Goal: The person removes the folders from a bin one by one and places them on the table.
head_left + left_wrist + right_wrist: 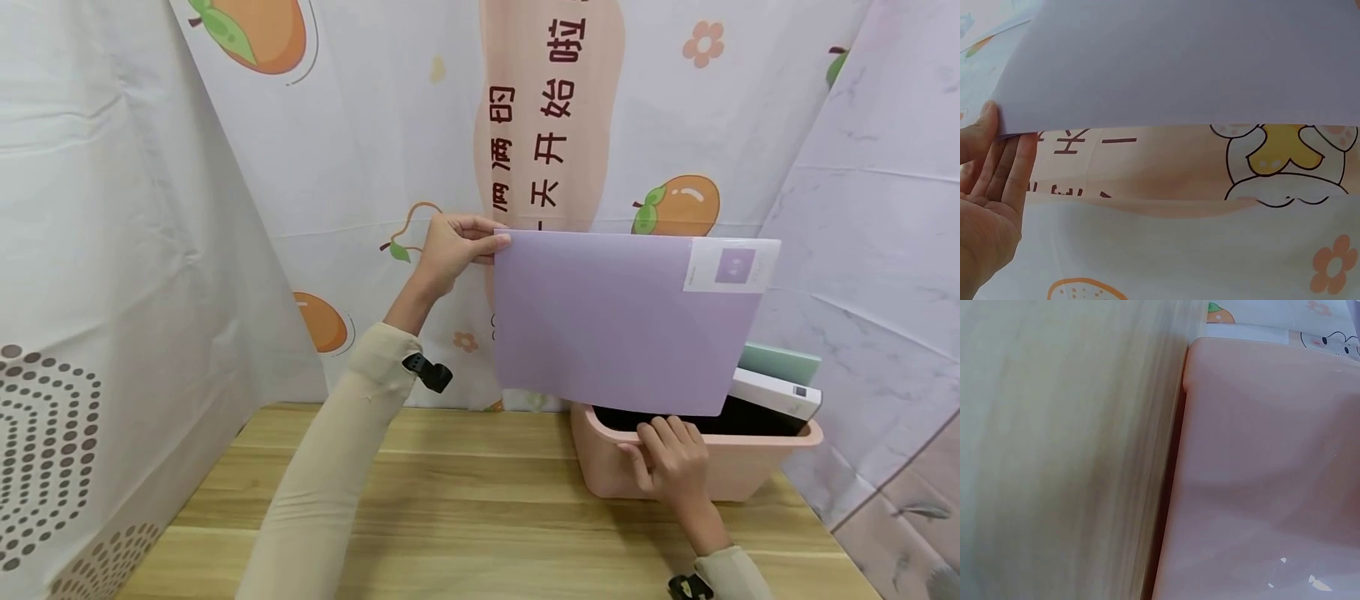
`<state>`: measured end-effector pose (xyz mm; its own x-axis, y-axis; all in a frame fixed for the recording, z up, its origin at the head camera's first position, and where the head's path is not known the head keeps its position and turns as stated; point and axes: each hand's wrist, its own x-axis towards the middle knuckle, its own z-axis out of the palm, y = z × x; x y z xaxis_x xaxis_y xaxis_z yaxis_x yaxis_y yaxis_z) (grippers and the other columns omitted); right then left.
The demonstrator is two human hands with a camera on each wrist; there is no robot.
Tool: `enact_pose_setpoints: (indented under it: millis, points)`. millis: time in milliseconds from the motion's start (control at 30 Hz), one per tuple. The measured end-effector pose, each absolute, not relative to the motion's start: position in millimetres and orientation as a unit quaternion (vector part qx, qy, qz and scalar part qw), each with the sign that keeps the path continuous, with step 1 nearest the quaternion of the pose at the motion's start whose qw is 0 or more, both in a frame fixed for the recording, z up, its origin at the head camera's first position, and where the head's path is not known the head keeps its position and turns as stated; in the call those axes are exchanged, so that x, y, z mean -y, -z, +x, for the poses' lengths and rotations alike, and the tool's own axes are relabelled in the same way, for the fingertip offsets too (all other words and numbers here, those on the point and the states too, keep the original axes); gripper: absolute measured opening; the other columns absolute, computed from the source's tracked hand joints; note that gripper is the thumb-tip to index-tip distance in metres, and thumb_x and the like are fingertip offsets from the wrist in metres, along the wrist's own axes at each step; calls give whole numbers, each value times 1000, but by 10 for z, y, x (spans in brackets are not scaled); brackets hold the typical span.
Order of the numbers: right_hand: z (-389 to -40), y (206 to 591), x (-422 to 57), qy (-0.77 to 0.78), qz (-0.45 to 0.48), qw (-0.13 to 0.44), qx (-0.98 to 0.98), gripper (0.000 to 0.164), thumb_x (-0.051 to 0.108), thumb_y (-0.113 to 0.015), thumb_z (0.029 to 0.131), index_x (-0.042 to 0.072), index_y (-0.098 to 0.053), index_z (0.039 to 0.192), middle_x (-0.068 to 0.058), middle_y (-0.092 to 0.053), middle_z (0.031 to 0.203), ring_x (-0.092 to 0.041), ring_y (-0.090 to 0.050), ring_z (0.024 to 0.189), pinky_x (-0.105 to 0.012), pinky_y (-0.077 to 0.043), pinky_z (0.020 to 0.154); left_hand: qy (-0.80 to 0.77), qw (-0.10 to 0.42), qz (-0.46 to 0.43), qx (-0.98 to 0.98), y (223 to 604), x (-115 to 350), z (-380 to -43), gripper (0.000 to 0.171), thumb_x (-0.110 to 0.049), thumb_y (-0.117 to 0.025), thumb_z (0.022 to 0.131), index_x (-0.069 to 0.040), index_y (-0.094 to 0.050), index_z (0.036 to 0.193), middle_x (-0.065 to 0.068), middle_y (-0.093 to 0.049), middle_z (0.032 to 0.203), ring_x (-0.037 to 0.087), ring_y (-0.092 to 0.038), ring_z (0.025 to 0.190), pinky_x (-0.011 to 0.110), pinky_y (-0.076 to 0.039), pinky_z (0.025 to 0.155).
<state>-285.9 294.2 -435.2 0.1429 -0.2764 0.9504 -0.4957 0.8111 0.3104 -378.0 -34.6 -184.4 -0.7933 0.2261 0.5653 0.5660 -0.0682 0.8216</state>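
Observation:
A light purple file folder with a white label at its upper right is held up over a pink plastic bin. My left hand pinches the folder's upper left corner between thumb and fingers. In the left wrist view the same hand has its thumb on one face and its fingers behind. My right hand grips the bin's front rim, fingers hooked over it and thumb outside. The right wrist view shows the bin's wall, but not the hand.
Inside the bin, a white binder and a green one lean at its right end. The bin stands on a wooden table near its back right. Printed curtains hang behind and at both sides.

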Motion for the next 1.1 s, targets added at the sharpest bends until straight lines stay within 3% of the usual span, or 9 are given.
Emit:
enact_pose_setpoints:
  millis: [200,500,767,1100]
  points:
    - [-2860,4360,-2936,-81,297,694,651,56,42,-51,104,-2,-56,69,-14,-48,61,-31,-40,52,-44,-32,47,686,161,-249,664,1898,336,-3799,22,2,-81,84,13,-74,102,6,-78,84,9,-72,71,29,-63,67]
    - [-2860,4339,-2922,-91,299,698,645,58,42,-51,104,-2,-56,67,-15,-47,60,-32,-40,52,-45,-32,47,701,225,-197,647,1924,424,-3795,16,2,-81,84,11,-75,96,-10,-71,69,5,-69,67,21,-60,61]
    - [-2874,4337,-2920,-94,300,702,639,57,41,-51,104,-2,-56,67,-15,-47,60,-32,-40,52,-45,-33,47,698,207,-253,638,1934,566,-3788,18,6,-80,82,15,-74,97,-7,-74,69,6,-72,66,25,-62,63]
    - [-2870,4348,-2929,-95,296,701,642,58,42,-51,104,-2,-56,67,-14,-47,60,-32,-41,52,-45,-33,47,713,179,-284,616,2001,685,-3782,14,8,-79,81,11,-78,95,0,-78,76,13,-75,68,31,-63,64]
